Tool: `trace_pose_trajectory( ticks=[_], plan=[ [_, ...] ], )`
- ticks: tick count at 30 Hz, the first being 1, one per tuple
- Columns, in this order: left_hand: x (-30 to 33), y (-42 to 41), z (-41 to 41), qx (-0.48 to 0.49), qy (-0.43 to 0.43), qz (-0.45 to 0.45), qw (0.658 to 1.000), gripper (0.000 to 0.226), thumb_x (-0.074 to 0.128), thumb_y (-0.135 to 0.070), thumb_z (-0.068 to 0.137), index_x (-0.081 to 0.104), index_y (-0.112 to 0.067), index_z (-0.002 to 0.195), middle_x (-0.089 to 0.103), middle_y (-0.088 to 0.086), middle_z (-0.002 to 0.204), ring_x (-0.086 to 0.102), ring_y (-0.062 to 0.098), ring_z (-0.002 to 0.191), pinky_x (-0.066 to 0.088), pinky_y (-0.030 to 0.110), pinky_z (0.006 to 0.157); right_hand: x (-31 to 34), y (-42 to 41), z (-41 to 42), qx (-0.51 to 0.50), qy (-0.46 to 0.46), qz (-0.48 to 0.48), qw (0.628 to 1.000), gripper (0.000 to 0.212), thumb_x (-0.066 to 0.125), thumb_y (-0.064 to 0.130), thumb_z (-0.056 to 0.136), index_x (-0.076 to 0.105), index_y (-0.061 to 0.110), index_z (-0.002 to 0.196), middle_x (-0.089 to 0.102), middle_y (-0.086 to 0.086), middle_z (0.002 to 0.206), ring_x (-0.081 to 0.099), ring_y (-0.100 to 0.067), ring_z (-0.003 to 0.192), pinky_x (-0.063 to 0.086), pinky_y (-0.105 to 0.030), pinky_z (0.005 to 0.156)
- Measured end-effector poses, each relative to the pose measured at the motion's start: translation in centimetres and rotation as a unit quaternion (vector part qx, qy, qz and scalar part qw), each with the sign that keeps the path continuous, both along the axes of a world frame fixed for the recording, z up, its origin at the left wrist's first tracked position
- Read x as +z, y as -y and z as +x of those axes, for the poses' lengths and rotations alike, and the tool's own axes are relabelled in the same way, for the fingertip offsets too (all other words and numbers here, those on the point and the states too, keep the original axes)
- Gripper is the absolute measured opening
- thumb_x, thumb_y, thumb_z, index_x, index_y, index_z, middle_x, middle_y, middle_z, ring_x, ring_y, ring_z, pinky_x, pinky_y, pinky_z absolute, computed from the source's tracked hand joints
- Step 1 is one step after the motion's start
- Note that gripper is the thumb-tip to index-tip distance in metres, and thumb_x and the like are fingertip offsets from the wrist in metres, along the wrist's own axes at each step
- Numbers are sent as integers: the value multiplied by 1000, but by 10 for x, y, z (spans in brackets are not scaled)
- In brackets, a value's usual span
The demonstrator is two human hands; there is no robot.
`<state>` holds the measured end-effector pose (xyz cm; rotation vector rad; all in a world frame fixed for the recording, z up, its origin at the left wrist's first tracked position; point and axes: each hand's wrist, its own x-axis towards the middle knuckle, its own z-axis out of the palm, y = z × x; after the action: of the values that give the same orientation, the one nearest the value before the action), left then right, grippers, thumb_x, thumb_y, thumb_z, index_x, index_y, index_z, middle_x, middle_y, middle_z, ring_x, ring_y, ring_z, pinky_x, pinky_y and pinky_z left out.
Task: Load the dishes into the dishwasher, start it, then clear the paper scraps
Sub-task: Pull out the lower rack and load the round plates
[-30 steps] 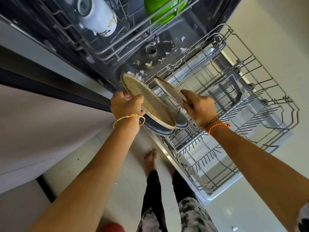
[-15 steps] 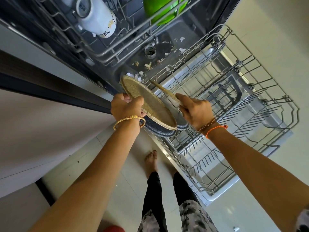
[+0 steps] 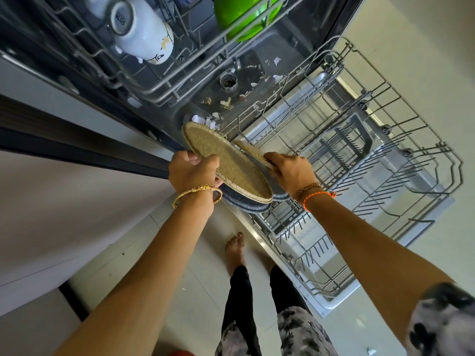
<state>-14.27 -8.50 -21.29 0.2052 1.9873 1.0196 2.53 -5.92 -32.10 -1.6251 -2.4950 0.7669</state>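
Note:
My left hand (image 3: 191, 173) grips the near edge of a stack of speckled plates (image 3: 226, 160), tan on top and dark blue underneath. My right hand (image 3: 291, 172) pinches a smaller tan plate (image 3: 253, 152) by its rim, tilted on edge just right of the stack. Both hands are above the front corner of the pulled-out lower rack (image 3: 365, 176), which holds no dishes. White paper scraps (image 3: 226, 102) lie scattered over the dishwasher's tub floor beyond the plates.
The upper rack (image 3: 164, 80) holds a white mug (image 3: 144, 32) and a green bowl (image 3: 244, 19). The open dishwasher door (image 3: 334, 304) lies under the lower rack. A dark-edged counter front (image 3: 77, 155) runs on the left. My bare foot (image 3: 235, 253) stands on the tiled floor.
My right hand has tilted the smaller plate from nearly flat to edge-on and drawn it a little closer to the stack. The left hand and the stack have hardly moved.

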Motion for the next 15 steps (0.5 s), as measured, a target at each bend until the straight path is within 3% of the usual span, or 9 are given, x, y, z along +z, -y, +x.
trace_pose_trajectory(
  ticks=[5,10,15],
  plan=[
    [4,5,3,2,-5,2,1000,23,64,2,77,47,-6,89,47,-5,78,51,10,64,53,25,52,3,-7,-19,-61,-38,-96,993,50,59,42,85,56,15,126,64,-8,116,61,-24,105,44,-27,87],
    [15,15,4,0,-66,27,997,27,66,2,73,45,-14,72,47,-8,74,52,8,61,54,28,46,8,6,-18,-135,-65,-100,984,42,57,34,89,57,10,123,59,-8,124,58,-24,109,45,-31,93],
    [37,23,8,48,-95,20,994,34,66,1,68,41,-21,64,47,-6,71,53,14,56,57,40,51,15,31,-7,-226,-108,-103,963,35,47,36,95,64,10,112,62,-12,111,59,-26,99,44,-29,80]
  ],
)
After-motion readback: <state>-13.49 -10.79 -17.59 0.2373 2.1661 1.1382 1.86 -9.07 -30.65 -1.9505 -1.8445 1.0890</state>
